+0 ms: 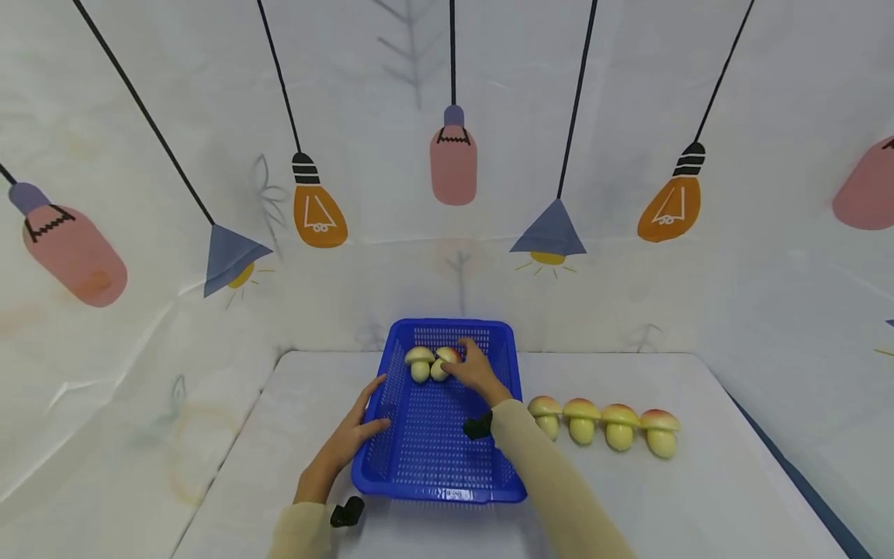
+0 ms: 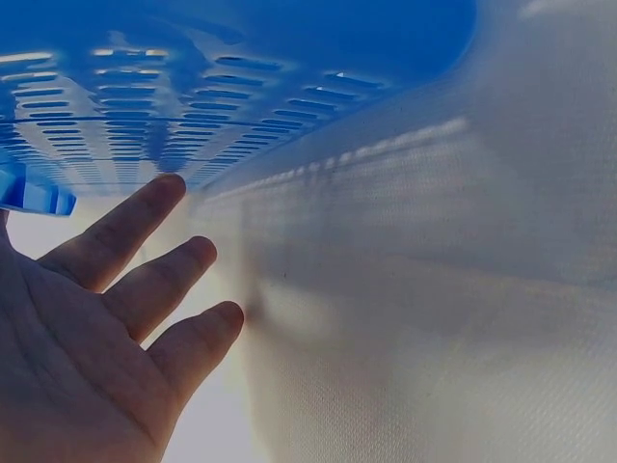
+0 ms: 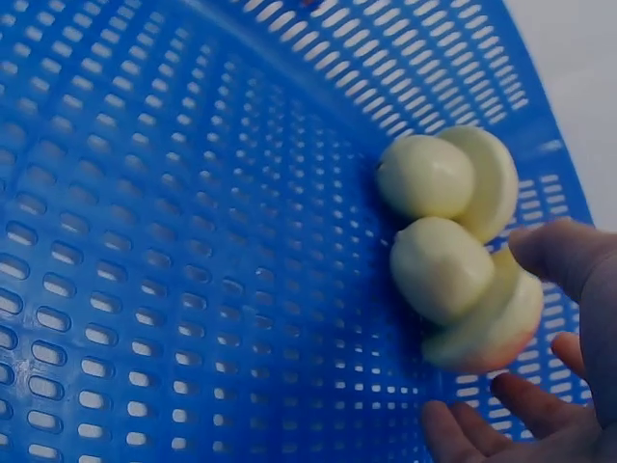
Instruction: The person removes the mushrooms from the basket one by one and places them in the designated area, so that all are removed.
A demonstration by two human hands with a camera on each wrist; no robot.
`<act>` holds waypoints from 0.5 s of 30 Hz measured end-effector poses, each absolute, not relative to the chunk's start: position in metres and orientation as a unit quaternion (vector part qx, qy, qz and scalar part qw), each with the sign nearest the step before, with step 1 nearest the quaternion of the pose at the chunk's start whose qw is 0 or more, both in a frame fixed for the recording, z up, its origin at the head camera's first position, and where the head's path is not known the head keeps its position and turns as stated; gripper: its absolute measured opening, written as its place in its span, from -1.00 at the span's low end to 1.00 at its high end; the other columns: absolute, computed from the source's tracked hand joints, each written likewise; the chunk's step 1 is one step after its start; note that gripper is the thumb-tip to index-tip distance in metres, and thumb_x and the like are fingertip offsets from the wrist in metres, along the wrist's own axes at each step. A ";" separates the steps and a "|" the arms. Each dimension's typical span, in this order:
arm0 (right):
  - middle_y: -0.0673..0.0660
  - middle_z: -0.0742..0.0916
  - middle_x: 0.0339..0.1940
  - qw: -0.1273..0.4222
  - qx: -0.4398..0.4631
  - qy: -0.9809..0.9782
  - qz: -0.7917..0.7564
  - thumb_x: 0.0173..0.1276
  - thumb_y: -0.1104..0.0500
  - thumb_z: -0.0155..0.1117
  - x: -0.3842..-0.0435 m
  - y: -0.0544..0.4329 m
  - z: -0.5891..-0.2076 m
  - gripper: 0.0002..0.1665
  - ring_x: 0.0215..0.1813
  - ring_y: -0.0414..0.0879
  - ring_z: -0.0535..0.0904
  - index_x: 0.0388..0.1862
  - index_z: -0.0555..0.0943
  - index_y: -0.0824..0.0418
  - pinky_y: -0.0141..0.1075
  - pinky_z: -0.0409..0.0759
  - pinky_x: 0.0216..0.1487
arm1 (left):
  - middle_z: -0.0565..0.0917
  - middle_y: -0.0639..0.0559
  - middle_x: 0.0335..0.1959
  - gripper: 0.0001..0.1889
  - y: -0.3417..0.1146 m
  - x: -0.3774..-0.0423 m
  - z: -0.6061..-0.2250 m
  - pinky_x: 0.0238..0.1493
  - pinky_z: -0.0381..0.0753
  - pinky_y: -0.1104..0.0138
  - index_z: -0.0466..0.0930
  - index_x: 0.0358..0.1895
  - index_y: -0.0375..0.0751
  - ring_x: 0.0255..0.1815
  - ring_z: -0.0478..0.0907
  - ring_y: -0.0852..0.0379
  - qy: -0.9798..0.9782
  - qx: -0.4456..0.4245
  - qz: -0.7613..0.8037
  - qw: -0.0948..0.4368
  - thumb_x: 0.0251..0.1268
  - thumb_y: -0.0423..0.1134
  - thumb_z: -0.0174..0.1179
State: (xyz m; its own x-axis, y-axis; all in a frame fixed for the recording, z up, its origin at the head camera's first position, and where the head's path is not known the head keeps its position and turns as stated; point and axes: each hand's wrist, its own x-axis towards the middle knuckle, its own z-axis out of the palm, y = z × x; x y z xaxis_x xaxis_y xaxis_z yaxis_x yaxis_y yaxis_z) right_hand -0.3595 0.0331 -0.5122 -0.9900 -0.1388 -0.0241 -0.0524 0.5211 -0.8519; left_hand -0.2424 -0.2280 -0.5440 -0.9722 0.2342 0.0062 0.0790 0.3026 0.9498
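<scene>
A blue plastic basket (image 1: pixel 440 458) with perforated walls stands on the white table. Two toy mushrooms (image 1: pixel 419 365) with yellowish caps and pale stems lie side by side near its far end. My left hand (image 1: pixel 342 442) rests at the basket's left rim, its thumb reaching over the edge. In the left wrist view, straight fingers (image 2: pixel 125 236) spread beside the basket's outer wall. Inside the basket, my right hand (image 1: pixel 478 373) is at the right-hand mushroom (image 3: pixel 482 318). Its thumb is by the cap, while the other fingers spread loosely apart from it.
A row of several more toy mushrooms (image 1: pixel 619 427) lies on the white table (image 1: pixel 726 497) right of the basket, partly behind my right sleeve. A white wall sheet (image 1: pixel 405 287) printed with lamps rises behind the table.
</scene>
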 end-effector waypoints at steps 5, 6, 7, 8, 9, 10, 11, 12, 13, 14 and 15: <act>0.42 0.54 0.39 0.027 -0.057 0.868 -0.492 0.37 0.11 0.41 -0.361 0.029 -0.516 -0.19 0.36 0.31 0.52 0.49 0.34 0.33 0.12 0.52 0.33 | 0.11 -0.37 0.62 -0.18 -0.227 -0.243 -0.544 0.29 0.44 -0.28 -0.04 0.67 0.23 0.47 0.30 -0.43 0.805 0.094 0.582 0.065 0.44 -0.21 0.14; 0.42 0.55 0.37 0.024 -0.054 0.867 -0.495 0.36 0.11 0.42 -0.362 0.029 -0.517 -0.20 0.34 0.30 0.54 0.49 0.34 0.34 0.11 0.53 0.31 | 0.12 -0.37 0.62 -0.18 -0.227 -0.244 -0.544 0.29 0.43 -0.28 -0.04 0.67 0.24 0.47 0.30 -0.43 0.806 0.093 0.580 0.065 0.44 -0.20 0.15; 0.42 0.56 0.36 0.022 -0.051 0.865 -0.498 0.36 0.12 0.42 -0.363 0.028 -0.518 -0.20 0.32 0.30 0.55 0.48 0.35 0.34 0.10 0.54 0.30 | 0.12 -0.36 0.62 -0.17 -0.226 -0.244 -0.544 0.29 0.43 -0.29 -0.04 0.67 0.25 0.48 0.30 -0.44 0.808 0.093 0.578 0.066 0.43 -0.19 0.15; 0.42 0.57 0.34 0.020 -0.049 0.865 -0.499 0.35 0.13 0.43 -0.363 0.027 -0.519 -0.20 0.31 0.29 0.56 0.47 0.36 0.35 0.09 0.55 0.29 | 0.11 -0.36 0.62 -0.17 -0.226 -0.244 -0.544 0.29 0.43 -0.29 -0.04 0.67 0.26 0.48 0.29 -0.44 0.810 0.092 0.576 0.067 0.42 -0.18 0.15; 0.41 0.58 0.33 0.020 -0.046 0.865 -0.499 0.34 0.13 0.44 -0.364 0.026 -0.520 -0.20 0.30 0.27 0.57 0.47 0.36 0.34 0.08 0.56 0.28 | 0.11 -0.36 0.62 -0.17 -0.226 -0.243 -0.543 0.29 0.43 -0.30 -0.04 0.67 0.26 0.48 0.29 -0.45 0.810 0.090 0.576 0.067 0.42 -0.18 0.15; 0.41 0.59 0.31 0.019 -0.048 0.865 -0.498 0.33 0.14 0.44 -0.365 0.026 -0.521 -0.21 0.28 0.27 0.58 0.46 0.37 0.35 0.08 0.57 0.27 | 0.11 -0.36 0.62 -0.17 -0.226 -0.243 -0.543 0.28 0.43 -0.31 -0.03 0.67 0.27 0.48 0.29 -0.45 0.811 0.087 0.575 0.065 0.41 -0.17 0.16; 0.41 0.60 0.30 0.018 -0.050 0.867 -0.495 0.33 0.15 0.44 -0.366 0.025 -0.522 -0.22 0.27 0.27 0.59 0.44 0.38 0.35 0.07 0.57 0.26 | 0.10 -0.35 0.63 -0.16 -0.226 -0.243 -0.543 0.28 0.42 -0.32 -0.03 0.67 0.26 0.48 0.29 -0.46 0.811 0.086 0.575 0.063 0.40 -0.18 0.16; 0.41 0.60 0.29 0.017 -0.054 0.869 -0.492 0.32 0.16 0.44 -0.366 0.024 -0.523 -0.24 0.26 0.27 0.59 0.43 0.39 0.36 0.07 0.58 0.25 | 0.10 -0.35 0.63 -0.16 -0.227 -0.242 -0.543 0.28 0.42 -0.32 -0.02 0.66 0.26 0.48 0.28 -0.46 0.812 0.085 0.575 0.061 0.40 -0.18 0.16; 0.42 0.61 0.28 0.015 -0.058 0.870 -0.490 0.31 0.18 0.43 -0.367 0.024 -0.524 -0.25 0.24 0.27 0.59 0.41 0.41 0.37 0.08 0.58 0.23 | 0.10 -0.35 0.63 -0.17 -0.226 -0.242 -0.543 0.28 0.41 -0.33 -0.02 0.67 0.25 0.48 0.29 -0.46 0.811 0.086 0.576 0.059 0.40 -0.19 0.16; 0.41 0.62 0.27 0.012 -0.060 0.872 -0.485 0.31 0.19 0.42 -0.367 0.024 -0.525 -0.28 0.24 0.27 0.60 0.40 0.43 0.37 0.07 0.58 0.22 | 0.09 -0.35 0.63 -0.17 -0.226 -0.242 -0.543 0.29 0.40 -0.33 -0.02 0.67 0.25 0.48 0.29 -0.46 0.809 0.089 0.578 0.060 0.42 -0.20 0.16; 0.41 0.63 0.26 0.008 -0.060 0.875 -0.481 0.31 0.20 0.41 -0.367 0.023 -0.527 -0.31 0.22 0.26 0.61 0.37 0.45 0.37 0.07 0.59 0.21 | 0.09 -0.35 0.63 -0.17 -0.226 -0.242 -0.543 0.29 0.40 -0.33 -0.02 0.67 0.25 0.47 0.29 -0.45 0.808 0.092 0.579 0.061 0.43 -0.21 0.16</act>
State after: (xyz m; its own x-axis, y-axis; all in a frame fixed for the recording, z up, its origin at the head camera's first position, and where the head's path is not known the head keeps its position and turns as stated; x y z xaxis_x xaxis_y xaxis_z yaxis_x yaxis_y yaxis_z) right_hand -0.3673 0.0232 -0.5266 -0.9926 -0.1131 0.0444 -0.0981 0.5296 -0.8425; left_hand -0.2423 -0.2263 -0.5434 -0.9759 0.2182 0.0079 0.0774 0.3123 0.9468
